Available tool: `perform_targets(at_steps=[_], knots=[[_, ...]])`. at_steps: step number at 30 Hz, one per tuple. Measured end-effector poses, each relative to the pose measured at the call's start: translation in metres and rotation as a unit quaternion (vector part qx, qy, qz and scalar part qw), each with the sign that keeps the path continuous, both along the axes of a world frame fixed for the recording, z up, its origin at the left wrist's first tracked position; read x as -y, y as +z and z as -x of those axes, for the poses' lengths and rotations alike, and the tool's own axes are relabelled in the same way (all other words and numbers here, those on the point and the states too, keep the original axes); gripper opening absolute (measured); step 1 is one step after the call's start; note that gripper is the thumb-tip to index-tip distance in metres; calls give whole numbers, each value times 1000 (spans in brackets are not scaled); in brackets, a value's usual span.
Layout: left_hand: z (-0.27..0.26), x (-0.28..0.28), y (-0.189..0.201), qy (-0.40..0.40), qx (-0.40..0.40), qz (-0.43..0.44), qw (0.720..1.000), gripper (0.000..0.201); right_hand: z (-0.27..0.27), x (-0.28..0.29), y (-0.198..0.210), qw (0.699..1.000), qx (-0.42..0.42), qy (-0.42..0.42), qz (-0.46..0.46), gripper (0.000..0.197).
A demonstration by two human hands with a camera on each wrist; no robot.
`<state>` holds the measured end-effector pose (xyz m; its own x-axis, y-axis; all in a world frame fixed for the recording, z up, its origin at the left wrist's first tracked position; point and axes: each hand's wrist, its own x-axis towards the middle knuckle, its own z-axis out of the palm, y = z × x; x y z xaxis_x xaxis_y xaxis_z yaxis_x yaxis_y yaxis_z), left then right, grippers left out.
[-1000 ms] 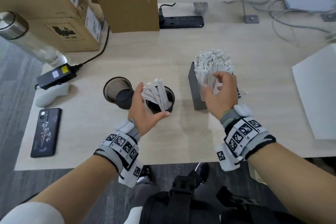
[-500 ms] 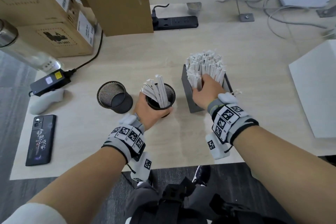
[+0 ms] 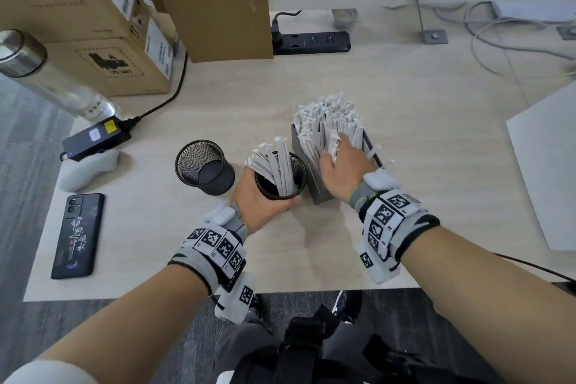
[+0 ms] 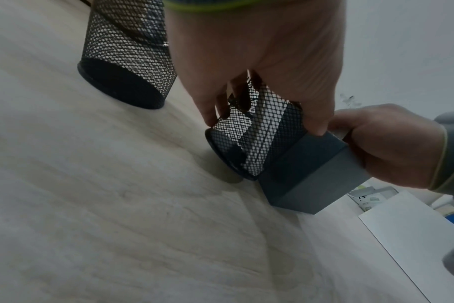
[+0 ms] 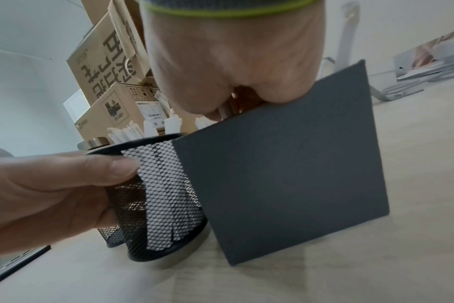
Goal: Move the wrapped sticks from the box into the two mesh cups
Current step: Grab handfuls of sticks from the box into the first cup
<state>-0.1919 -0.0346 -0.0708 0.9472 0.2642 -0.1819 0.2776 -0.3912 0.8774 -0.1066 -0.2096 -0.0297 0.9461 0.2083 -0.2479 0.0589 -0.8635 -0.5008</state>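
A grey box [image 3: 322, 196] stands mid-table, packed with white wrapped sticks [image 3: 327, 118]. My right hand [image 3: 341, 162] reaches down into it, thumb and fingers closed on a bunch of sticks; the fingertips are hidden among them. Touching the box's left side is a black mesh cup [image 3: 282, 193] with several sticks leaning in it. My left hand [image 3: 257, 198] grips this cup from the near side. The left wrist view shows the left hand [image 4: 259, 61] wrapped round the cup [image 4: 257, 143]. In the right wrist view the box [image 5: 285, 164] hides the right hand's [image 5: 228, 61] fingers. An empty second mesh cup [image 3: 202, 167] stands further left.
Cardboard boxes [image 3: 93, 25] and a bottle [image 3: 46, 78] fill the back left. A power adapter [image 3: 93, 140], a white controller [image 3: 87, 171] and a phone [image 3: 78, 234] lie on the left. A power strip [image 3: 311, 42] sits at the back, a white board [image 3: 548, 165] at the right edge.
My left hand, open beside the filled cup, has closed round it. My right hand has dropped from above the box into the sticks.
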Motion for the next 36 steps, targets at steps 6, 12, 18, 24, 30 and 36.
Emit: perform_targets(at_steps=[6, 12, 18, 24, 30, 36], knots=[[4, 0, 9, -26, 10, -5, 1000, 85, -12, 6, -4, 976, -9, -125, -176, 40], [5, -3, 9, -45, -3, 6, 999, 87, -22, 3, 45, 866, -3, -261, -426, 23], [2, 0, 14, -56, 18, 16, 998, 77, -11, -26, 86, 764, -91, -207, -604, 25], [2, 0, 29, -66, 39, 40, 996, 78, 17, -43, 51, 939, -15, -53, -340, 10], [3, -6, 34, -61, 38, 57, 996, 76, 15, -34, 39, 956, 90, -41, -275, 64], [5, 6, 40, -122, 43, 8, 992, 75, 25, -53, 41, 966, 8, -14, -259, 53]])
